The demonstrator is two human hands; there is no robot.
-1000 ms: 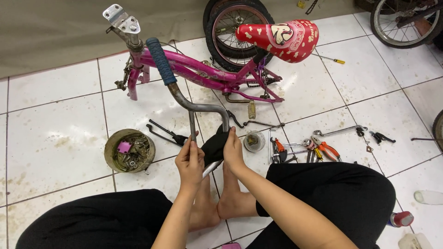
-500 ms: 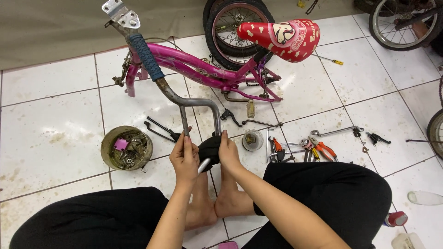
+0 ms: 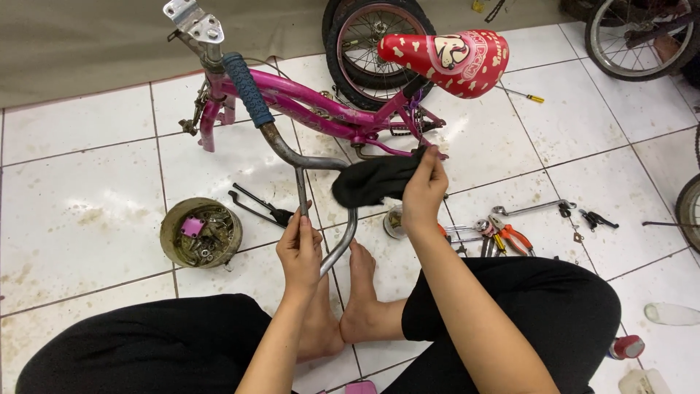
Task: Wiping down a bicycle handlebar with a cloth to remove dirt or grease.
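Pinching black grip (image 3: 372, 184), right fingers (image 3: 429, 162); left hand (image 3: 300, 252) seemingly steadies handlebar (image 3: 321, 164).

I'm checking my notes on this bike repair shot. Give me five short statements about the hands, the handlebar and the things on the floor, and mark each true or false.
1. The left hand grips the bare metal handlebar. True.
2. The right hand holds a black grip clear of the bar end. True.
3. The saddle on the pink bicycle frame is plain black. False: it is red with pale patches.
4. The round tin of small parts lies to the right of the feet. False: it lies to their left.
5. The blue grip sits on the bar's far end. True.
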